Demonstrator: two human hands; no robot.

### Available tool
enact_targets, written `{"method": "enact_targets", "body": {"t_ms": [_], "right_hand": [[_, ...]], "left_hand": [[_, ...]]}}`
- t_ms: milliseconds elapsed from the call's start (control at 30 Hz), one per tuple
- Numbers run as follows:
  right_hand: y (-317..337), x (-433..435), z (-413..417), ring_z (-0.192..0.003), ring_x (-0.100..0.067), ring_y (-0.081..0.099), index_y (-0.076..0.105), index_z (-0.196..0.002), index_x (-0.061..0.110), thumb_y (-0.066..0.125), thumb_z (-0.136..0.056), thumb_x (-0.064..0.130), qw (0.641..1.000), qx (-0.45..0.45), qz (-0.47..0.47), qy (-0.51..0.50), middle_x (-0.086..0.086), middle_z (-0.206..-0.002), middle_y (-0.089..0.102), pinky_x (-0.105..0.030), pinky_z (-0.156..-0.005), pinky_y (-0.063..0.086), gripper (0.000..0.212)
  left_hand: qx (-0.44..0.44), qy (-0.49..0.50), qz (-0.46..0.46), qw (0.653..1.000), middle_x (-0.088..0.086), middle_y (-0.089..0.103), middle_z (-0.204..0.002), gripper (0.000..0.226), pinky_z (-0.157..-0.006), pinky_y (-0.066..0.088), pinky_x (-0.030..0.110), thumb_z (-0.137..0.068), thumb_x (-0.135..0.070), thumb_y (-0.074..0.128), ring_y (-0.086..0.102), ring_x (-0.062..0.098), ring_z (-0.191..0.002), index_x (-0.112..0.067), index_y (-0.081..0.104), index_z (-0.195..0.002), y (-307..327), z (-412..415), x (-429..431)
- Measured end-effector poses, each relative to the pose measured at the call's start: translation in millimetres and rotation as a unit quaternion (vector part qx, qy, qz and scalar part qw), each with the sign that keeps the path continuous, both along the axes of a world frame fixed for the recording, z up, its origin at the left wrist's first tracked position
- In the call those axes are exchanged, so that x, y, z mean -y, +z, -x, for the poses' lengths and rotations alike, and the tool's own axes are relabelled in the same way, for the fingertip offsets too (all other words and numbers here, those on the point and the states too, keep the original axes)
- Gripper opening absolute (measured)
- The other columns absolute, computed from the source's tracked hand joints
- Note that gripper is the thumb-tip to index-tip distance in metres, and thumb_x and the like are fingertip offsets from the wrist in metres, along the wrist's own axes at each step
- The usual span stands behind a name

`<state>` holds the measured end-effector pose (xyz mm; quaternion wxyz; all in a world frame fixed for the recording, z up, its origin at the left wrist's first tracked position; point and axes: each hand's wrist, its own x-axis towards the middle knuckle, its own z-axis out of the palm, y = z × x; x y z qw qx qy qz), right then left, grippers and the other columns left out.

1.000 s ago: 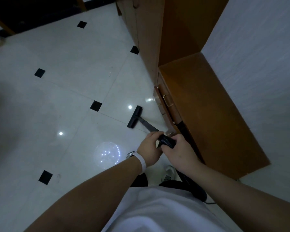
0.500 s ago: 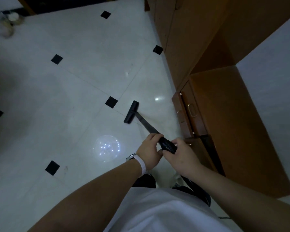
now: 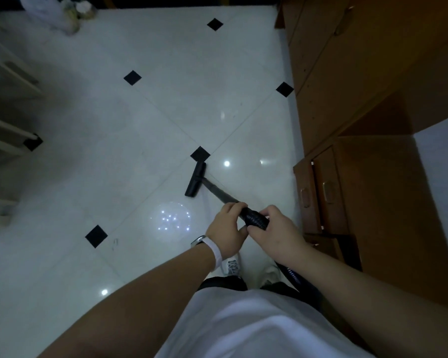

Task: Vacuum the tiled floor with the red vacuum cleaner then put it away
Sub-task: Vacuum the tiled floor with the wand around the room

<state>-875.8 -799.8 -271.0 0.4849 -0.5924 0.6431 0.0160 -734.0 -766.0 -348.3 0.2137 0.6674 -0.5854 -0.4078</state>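
Note:
The vacuum's black floor nozzle (image 3: 195,179) lies flat on the white tiled floor (image 3: 166,104), just below a small black diamond tile. Its dark wand (image 3: 219,193) slants down and right to my hands. My left hand (image 3: 226,229) grips the wand's upper end. My right hand (image 3: 274,232) grips the ribbed black hose (image 3: 254,218) right behind it. The hose runs on under my right forearm (image 3: 295,276). The red vacuum body is out of view.
Wooden cabinets with drawers (image 3: 318,192) line the right side, close to my right hand. White furniture (image 3: 8,73) stands at the left edge. A bag with items (image 3: 67,11) sits on the floor at top left. My shoes (image 3: 233,264) are below my hands.
The nozzle has swung left, away from the cabinet, and now lies near a black diamond tile. My view has turned left. Both hands keep their grip.

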Motion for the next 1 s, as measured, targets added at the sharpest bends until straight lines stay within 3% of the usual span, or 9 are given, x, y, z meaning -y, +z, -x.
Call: {"method": "enact_targets", "body": {"t_ms": [133, 267, 433, 767, 900, 1000], "right_hand": [[1.8, -2.6, -9.1, -0.074, -0.010, 0.060, 0.046, -0.109, 0.024, 0.065, -0.084, 0.039, 0.999, 0.000, -0.003, 0.035, 0.009, -0.085, 0.059, -0.030, -0.064, 0.047, 0.035], [2.2, -14.5, -9.7, -0.075, -0.012, 0.061, 0.045, -0.110, 0.025, 0.065, -0.083, 0.039, 0.998, -0.006, -0.009, 0.060, 0.008, -0.086, 0.060, -0.033, -0.070, 0.051, 0.036], [4.9, -32.6, 4.5, -0.074, -0.012, 0.061, 0.044, -0.109, 0.027, 0.065, -0.084, 0.038, 0.997, -0.009, -0.006, 0.074, 0.008, -0.085, 0.059, -0.031, -0.066, 0.049, 0.035], [25.0, -85.3, 86.8, -0.073, -0.015, 0.062, 0.047, -0.106, 0.027, 0.065, -0.079, 0.042, 0.997, -0.029, 0.003, 0.065, 0.007, -0.084, 0.062, -0.035, -0.067, 0.052, 0.035], [31.3, -103.0, 127.3, -0.073, -0.017, 0.063, 0.048, -0.104, 0.027, 0.066, -0.079, 0.040, 0.998, -0.018, 0.001, 0.068, 0.004, -0.083, 0.064, -0.037, -0.066, 0.053, 0.033], [33.0, -115.9, 152.1, -0.072, -0.017, 0.064, 0.048, -0.104, 0.028, 0.065, -0.080, 0.041, 0.997, -0.021, 0.009, 0.079, 0.004, -0.083, 0.064, -0.040, -0.067, 0.056, 0.033]], "left_hand": [[0.003, 0.031, -0.006, 0.999, 0.003, 0.046, -0.132, 0.050, -0.099, 0.038, 0.024, -0.083, -0.014, 0.065, 0.047, 0.017, -0.117, -0.016, 0.049, -0.130, 1.6, -7.8, -12.6], [-0.001, 0.057, -0.013, 0.998, 0.003, 0.046, -0.132, 0.050, -0.100, 0.038, 0.026, -0.083, -0.015, 0.065, 0.048, 0.018, -0.117, -0.018, 0.049, -0.131, 2.1, -5.9, -31.2], [0.001, 0.074, -0.017, 0.997, 0.001, 0.046, -0.131, 0.050, -0.098, 0.038, 0.024, -0.083, -0.017, 0.065, 0.049, 0.016, -0.115, -0.019, 0.048, -0.130, 4.8, 9.5, -52.7], [0.001, 0.043, -0.027, 0.999, 0.000, 0.048, -0.130, 0.051, -0.098, 0.043, 0.032, -0.081, -0.016, 0.063, 0.049, 0.016, -0.115, -0.019, 0.048, -0.130, 21.7, 91.5, -100.8], [0.011, 0.025, -0.024, 0.999, -0.003, 0.049, -0.127, 0.047, -0.091, 0.047, 0.036, -0.082, -0.023, 0.063, 0.053, 0.016, -0.104, -0.023, 0.049, -0.126, 26.0, 128.5, -116.5], [0.019, 0.022, -0.023, 0.999, -0.005, 0.051, -0.125, 0.045, -0.092, 0.045, 0.037, -0.081, -0.026, 0.063, 0.052, 0.014, -0.107, -0.025, 0.049, -0.124, 28.9, 152.4, -128.0]]}}
